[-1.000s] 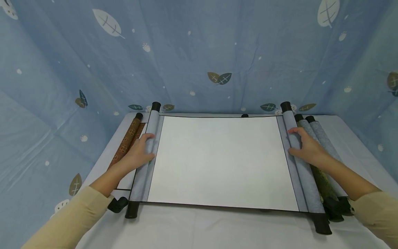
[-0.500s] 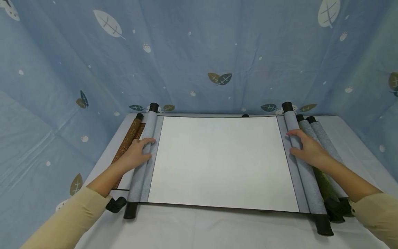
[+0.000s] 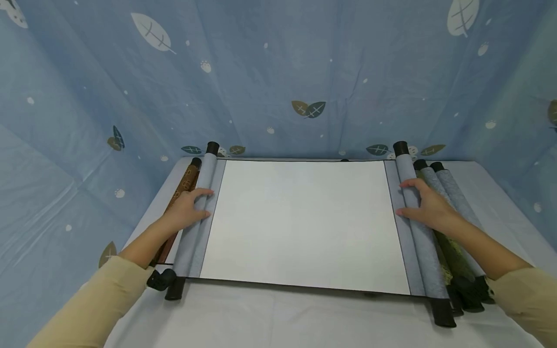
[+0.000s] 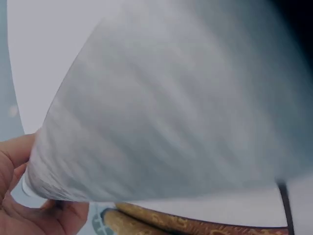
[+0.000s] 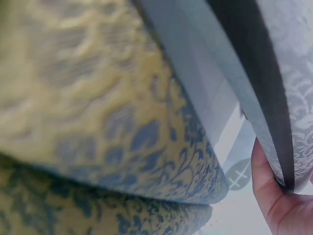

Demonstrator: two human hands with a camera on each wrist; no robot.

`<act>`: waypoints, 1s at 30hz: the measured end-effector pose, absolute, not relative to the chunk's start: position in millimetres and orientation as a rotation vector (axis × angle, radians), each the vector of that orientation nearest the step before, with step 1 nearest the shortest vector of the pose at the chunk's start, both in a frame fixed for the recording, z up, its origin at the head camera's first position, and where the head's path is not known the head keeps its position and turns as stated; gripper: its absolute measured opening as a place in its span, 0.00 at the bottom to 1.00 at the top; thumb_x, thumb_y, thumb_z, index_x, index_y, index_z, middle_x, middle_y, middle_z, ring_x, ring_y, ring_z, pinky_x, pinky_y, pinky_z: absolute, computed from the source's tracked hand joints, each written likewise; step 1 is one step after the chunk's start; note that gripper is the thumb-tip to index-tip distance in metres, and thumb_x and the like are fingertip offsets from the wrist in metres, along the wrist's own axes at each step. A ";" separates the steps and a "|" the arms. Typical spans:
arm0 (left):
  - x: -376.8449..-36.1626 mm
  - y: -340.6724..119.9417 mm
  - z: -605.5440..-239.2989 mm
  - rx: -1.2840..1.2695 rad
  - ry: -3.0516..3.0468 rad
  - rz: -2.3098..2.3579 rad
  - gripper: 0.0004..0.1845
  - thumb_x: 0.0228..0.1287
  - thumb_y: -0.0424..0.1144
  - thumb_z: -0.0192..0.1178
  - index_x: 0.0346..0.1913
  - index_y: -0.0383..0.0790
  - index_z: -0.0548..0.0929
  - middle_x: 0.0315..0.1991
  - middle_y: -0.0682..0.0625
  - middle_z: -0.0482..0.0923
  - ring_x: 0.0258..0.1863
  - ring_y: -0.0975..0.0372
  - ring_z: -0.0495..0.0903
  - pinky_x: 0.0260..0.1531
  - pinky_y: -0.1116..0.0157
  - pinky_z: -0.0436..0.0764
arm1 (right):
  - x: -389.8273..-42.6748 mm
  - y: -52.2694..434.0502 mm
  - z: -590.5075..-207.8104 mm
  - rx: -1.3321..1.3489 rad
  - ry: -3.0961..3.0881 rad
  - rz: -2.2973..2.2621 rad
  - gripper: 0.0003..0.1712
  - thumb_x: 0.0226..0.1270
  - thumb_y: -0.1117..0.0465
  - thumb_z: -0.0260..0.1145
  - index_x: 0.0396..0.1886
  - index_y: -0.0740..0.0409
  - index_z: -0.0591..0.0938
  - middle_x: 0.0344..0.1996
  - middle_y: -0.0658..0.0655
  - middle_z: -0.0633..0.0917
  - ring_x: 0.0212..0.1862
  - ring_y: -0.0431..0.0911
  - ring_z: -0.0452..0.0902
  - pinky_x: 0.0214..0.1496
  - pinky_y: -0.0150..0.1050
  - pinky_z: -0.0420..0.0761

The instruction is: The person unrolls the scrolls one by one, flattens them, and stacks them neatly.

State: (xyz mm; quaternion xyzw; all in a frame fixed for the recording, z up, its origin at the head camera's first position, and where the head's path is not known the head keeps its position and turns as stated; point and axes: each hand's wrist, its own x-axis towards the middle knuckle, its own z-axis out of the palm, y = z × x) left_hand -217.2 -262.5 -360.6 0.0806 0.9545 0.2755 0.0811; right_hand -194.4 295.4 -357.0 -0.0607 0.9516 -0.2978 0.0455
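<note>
Head view: white table carries a wide scroll, unrolled flat w/ blank sheet up, grey rolled ends at both sides. Left hand curls over left roll; right hand curls over right roll. Brown patterned scroll lies just beside left roll; green and grey scrolls beside right roll. Wrist views blurred, grip probably light.

White table: open scroll centre; brown scroll left; rolled scrolls right.
</note>
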 end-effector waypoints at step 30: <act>-245.4 -293.6 -373.2 0.086 2.894 0.664 0.27 0.71 0.30 0.48 0.70 0.34 0.55 0.58 0.17 0.51 0.52 0.30 0.66 0.41 0.40 0.73 | -230.1 256.2 -374.9 -0.227 2.725 -1.083 0.42 0.64 0.57 0.65 0.69 0.62 0.52 0.68 0.77 0.53 0.63 0.71 0.57 0.53 0.63 0.65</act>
